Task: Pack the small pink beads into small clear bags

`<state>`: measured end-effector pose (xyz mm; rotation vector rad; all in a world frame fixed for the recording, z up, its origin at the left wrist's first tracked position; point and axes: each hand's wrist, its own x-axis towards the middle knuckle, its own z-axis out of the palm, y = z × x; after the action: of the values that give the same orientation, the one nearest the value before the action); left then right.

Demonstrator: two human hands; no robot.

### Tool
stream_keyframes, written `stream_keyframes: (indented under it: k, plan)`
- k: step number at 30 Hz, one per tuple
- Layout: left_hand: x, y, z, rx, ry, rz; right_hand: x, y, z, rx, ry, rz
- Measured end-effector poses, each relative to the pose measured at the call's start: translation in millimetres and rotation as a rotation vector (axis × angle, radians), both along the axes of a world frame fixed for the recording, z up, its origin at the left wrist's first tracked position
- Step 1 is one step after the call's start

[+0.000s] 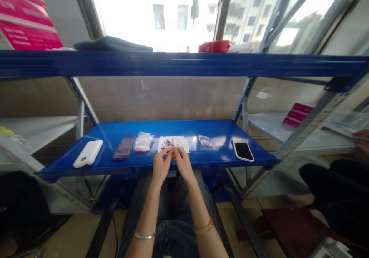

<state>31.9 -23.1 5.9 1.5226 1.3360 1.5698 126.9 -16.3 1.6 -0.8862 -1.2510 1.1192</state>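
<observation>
My left hand and my right hand meet at the front edge of a blue metal shelf, fingertips pinched together on something too small to make out. Just beyond the fingertips lies a white sheet strewn with several small red and pink bits. A clear bag of pale contents lies left of the sheet. A smaller clear bag lies to its right.
A white power bank lies at the shelf's left, a blurred dark item beside it, a white-rimmed phone at the right. An upper blue shelf holds folded cloth and a red object. Another person's hand shows far right.
</observation>
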Motion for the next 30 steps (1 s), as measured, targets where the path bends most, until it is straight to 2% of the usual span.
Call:
stream_keyframes:
  k: [7,13,17,19,22,26,30]
  plan:
    - [-3.7,-1.8,1.7,-0.027,0.023,0.033,-1.8,6.2,-13.8,-0.021,-0.076,-0.042]
    - [-4.5,-4.6,3.9,0.011,0.138,0.093,-0.1,4.3,-13.0,-0.075,-0.089,-0.047]
    - [-5.9,-1.6,0.6,-0.001,0.065,0.001,-0.7,2.9,-9.3,-0.135,0.003,0.007]
    - [-6.3,-0.4,-0.7,-0.03,0.001,-0.058,-1.3,3.4,-9.0,-0.127,0.035,0.024]
    - [-7.7,0.5,-1.6,-0.068,-0.058,-0.081,-2.9,5.4,-11.4,-0.111,0.037,0.02]
    - [-10.7,2.3,-3.0,-0.126,-0.072,-0.027,-6.2,7.6,-17.7,-0.045,-0.078,-0.011]
    - [-9.3,1.6,-4.0,-0.129,-0.016,0.1,-9.3,6.9,-22.1,0.062,-0.267,-0.093]
